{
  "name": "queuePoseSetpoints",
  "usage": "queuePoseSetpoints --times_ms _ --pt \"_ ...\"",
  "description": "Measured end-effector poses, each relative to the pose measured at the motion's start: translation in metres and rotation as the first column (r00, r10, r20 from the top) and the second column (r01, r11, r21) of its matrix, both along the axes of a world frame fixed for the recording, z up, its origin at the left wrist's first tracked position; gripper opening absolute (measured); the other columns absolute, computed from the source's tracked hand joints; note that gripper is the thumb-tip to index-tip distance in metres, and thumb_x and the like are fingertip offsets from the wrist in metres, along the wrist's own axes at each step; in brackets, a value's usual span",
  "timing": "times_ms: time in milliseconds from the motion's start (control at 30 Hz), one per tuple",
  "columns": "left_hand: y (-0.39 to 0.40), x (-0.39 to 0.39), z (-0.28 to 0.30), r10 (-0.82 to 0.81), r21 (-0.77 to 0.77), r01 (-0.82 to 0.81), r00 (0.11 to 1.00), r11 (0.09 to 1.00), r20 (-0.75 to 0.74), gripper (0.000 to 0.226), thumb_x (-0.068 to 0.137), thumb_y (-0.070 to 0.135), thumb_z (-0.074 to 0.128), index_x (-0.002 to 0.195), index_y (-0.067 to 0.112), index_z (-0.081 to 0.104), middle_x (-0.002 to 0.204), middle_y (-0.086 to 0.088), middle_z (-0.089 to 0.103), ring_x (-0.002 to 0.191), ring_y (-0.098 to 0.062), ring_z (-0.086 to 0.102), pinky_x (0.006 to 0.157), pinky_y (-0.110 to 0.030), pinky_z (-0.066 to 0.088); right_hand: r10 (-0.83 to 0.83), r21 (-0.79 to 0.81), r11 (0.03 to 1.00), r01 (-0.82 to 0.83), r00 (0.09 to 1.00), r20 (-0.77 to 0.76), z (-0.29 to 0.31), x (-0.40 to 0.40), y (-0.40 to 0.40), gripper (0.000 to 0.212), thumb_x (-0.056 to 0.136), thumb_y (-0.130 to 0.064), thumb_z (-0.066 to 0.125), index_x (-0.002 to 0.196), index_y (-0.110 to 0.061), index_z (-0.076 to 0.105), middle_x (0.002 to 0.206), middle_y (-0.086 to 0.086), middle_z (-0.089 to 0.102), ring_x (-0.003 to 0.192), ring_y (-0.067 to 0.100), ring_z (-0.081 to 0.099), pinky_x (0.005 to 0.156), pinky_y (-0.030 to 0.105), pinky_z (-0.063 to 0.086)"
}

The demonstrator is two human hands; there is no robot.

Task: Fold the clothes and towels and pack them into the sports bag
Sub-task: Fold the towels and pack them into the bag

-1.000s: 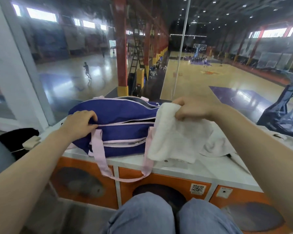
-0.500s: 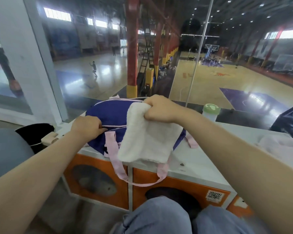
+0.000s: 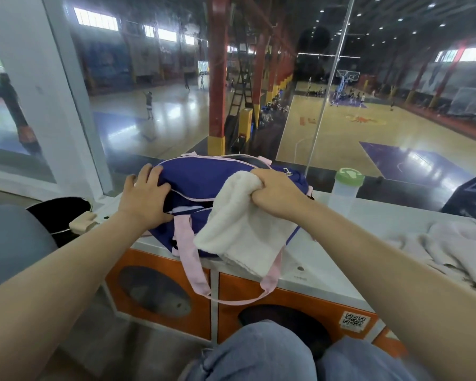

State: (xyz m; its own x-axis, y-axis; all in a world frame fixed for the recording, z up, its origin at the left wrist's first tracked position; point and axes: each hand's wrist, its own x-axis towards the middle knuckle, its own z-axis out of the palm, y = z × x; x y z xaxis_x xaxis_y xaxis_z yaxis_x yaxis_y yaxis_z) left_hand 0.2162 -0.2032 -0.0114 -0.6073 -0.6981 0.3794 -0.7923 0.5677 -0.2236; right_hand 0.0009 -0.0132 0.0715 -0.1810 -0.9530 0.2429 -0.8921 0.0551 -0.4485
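A purple sports bag [image 3: 201, 177] with pink straps lies on the white counter [image 3: 324, 270] in front of me. My left hand [image 3: 144, 198] rests on the bag's left end, thumb hooked at the edge of its opening, fingers spread over the fabric. My right hand [image 3: 278, 193] is shut on a folded white towel [image 3: 242, 237], which hangs over the bag's front right, just at the opening. More pale clothes [image 3: 456, 246] lie crumpled on the counter at the far right.
A clear bottle with a green lid [image 3: 345, 188] stands behind the bag's right end. A glass wall rises just beyond the counter. Orange cabinets [image 3: 162, 292] sit below, my knees [image 3: 261, 353] against them. A black bin [image 3: 58, 215] is at the left.
My right hand has carried the towel leftward from the pile to over the bag's opening. My left hand has shifted up along the bag's left end and pulled the opening wider.
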Motion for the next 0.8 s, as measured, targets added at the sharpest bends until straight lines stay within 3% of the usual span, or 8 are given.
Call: queuePoseSetpoints --times_ms 100,267,400,533,600,733,800 --pt "0.002 -0.002 0.004 0.033 0.069 -0.036 0.999 0.997 0.031 0.066 0.073 0.058 0.069 0.128 0.024 0.057 0.16 -0.013 0.007 0.146 -0.037 0.005 0.114 -0.055 0.017 -0.01 0.003 1.0 0.01 0.999 0.033 -0.007 -0.005 0.001 0.009 0.085 -0.003 0.047 0.088 -0.008 0.054 0.091 0.005 0.059 0.091 0.025 0.054 0.079 0.034 0.041" --pt "0.001 -0.006 0.007 0.073 0.086 -0.082 0.992 0.993 0.105 0.066 0.076 0.064 0.061 0.131 0.027 0.056 0.161 -0.01 0.006 0.147 -0.033 0.006 0.115 -0.053 0.021 -0.009 0.008 1.0 0.009 0.999 0.048 -0.007 -0.005 0.001 0.012 0.087 -0.006 0.048 0.094 -0.01 0.056 0.094 0.003 0.059 0.094 0.024 0.055 0.082 0.034 0.042" --pt "0.005 -0.005 0.011 0.079 0.14 -0.09 0.994 0.986 0.08 0.088 0.074 0.061 0.067 0.146 0.024 0.033 0.162 -0.011 -0.003 0.147 -0.035 0.005 0.114 -0.053 0.024 -0.019 0.007 1.0 0.019 0.999 0.043 -0.008 -0.005 0.002 0.018 0.085 -0.003 0.046 0.1 -0.002 0.058 0.094 0.005 0.059 0.096 0.026 0.055 0.084 0.037 0.042" --pt "0.007 -0.007 0.027 0.067 0.257 -0.075 0.997 0.963 0.041 0.11 0.07 0.05 0.075 0.154 0.023 0.008 0.162 -0.006 -0.011 0.136 -0.039 0.027 0.1 -0.051 0.042 -0.026 0.013 1.0 0.026 1.0 0.015 -0.009 -0.007 -0.001 0.025 0.086 -0.005 0.049 0.109 -0.006 0.058 0.105 0.005 0.062 0.098 0.023 0.055 0.087 0.036 0.044" --pt "0.003 -0.013 0.039 0.049 0.33 -0.045 0.999 0.943 -0.005 0.118 0.069 0.043 0.078 0.154 0.022 -0.001 0.162 -0.004 -0.015 0.126 -0.041 0.041 0.096 -0.05 0.046 -0.02 -0.025 0.999 0.02 1.0 0.015 -0.008 -0.008 -0.008 0.026 0.084 -0.004 0.05 0.108 -0.011 0.057 0.101 0.002 0.062 0.094 0.021 0.054 0.079 0.034 0.043" --pt "-0.006 -0.023 0.053 0.002 0.374 0.031 0.996 0.927 -0.087 0.114 0.068 0.027 0.077 0.152 0.018 0.002 0.161 -0.002 -0.008 0.121 -0.043 0.044 0.093 -0.047 0.046 0.065 -0.116 0.991 -0.066 0.998 -0.01 0.005 0.002 -0.031 0.021 0.081 -0.005 0.051 0.099 -0.014 0.057 0.093 -0.003 0.06 0.088 0.02 0.054 0.073 0.034 0.044" --pt "-0.007 -0.027 0.052 0.008 0.387 0.048 0.99 0.921 -0.141 0.103 0.074 0.02 0.07 0.153 0.015 0.003 0.161 -0.007 -0.001 0.121 -0.047 0.044 0.096 -0.047 0.042 0.09 -0.037 0.995 -0.093 0.994 -0.061 0.01 0.016 -0.055 0.006 0.083 -0.01 0.052 0.085 -0.016 0.051 0.082 -0.004 0.055 0.079 0.018 0.052 0.064 0.029 0.041"
